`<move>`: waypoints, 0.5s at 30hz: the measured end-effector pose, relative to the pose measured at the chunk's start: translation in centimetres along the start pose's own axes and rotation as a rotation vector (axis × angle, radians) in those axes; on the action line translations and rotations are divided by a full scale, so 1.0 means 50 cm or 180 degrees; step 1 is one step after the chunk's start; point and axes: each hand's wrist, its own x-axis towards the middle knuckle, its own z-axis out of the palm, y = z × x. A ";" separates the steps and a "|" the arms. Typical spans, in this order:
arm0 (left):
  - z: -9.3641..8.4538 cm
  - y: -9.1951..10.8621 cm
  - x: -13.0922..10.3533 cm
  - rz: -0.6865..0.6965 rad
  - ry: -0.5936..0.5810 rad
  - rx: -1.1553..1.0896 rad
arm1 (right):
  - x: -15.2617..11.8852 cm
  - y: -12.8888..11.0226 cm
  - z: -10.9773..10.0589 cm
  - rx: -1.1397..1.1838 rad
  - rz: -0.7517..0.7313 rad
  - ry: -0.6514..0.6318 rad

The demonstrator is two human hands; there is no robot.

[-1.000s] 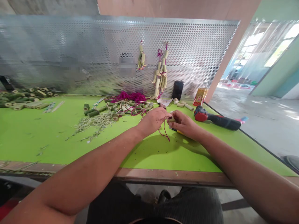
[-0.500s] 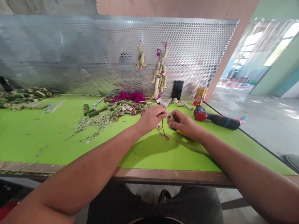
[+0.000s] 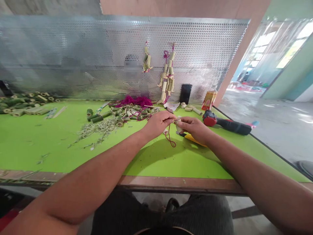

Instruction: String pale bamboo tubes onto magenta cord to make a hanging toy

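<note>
My left hand (image 3: 160,121) pinches a magenta cord (image 3: 170,138), whose loop hangs down over the green table. Close beside it, my right hand (image 3: 192,126) is closed on a pale bamboo piece (image 3: 179,126) at the cord's end. Another small pale piece (image 3: 165,131) shows under my left hand. Beneath my right hand lies a yellow cutter knife (image 3: 194,139). Bamboo figures (image 3: 167,78) strung with magenta cord hang on the perforated metal panel.
Bamboo shavings (image 3: 99,129), cut tubes (image 3: 97,118) and a magenta cord pile (image 3: 137,101) lie left of centre. A black phone (image 3: 186,94), a bottle (image 3: 209,99) and a red-and-black power tool (image 3: 226,124) stand or lie at the right. More bamboo (image 3: 29,102) is piled far left.
The bamboo piece in my right hand has turned more upright, and my right fingers have shifted over it. More of the yellow knife now shows. The cord loop has moved slightly left.
</note>
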 end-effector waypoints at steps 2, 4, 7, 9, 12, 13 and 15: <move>0.000 -0.001 0.000 -0.0206 -0.0016 -0.0088 | 0.002 0.004 0.002 0.0282 0.0153 -0.0060; -0.002 -0.003 0.001 -0.0464 -0.0080 -0.0197 | 0.004 0.005 0.006 0.0542 0.0287 -0.0083; -0.005 -0.008 0.001 -0.0861 -0.0361 -0.0434 | 0.005 0.000 0.013 0.0887 0.0427 0.0000; -0.004 -0.011 0.000 -0.1153 -0.0572 -0.0780 | 0.004 -0.006 0.018 0.1018 0.0481 0.0101; 0.004 -0.014 -0.006 -0.1533 -0.0685 -0.1486 | 0.002 -0.014 0.029 0.1023 0.0506 0.0125; 0.008 -0.014 -0.008 -0.1641 -0.0697 -0.1737 | 0.001 -0.016 0.034 0.1023 0.0501 0.0114; 0.014 -0.014 -0.010 -0.1878 -0.0739 -0.2251 | 0.000 -0.020 0.042 0.1070 0.0491 0.0085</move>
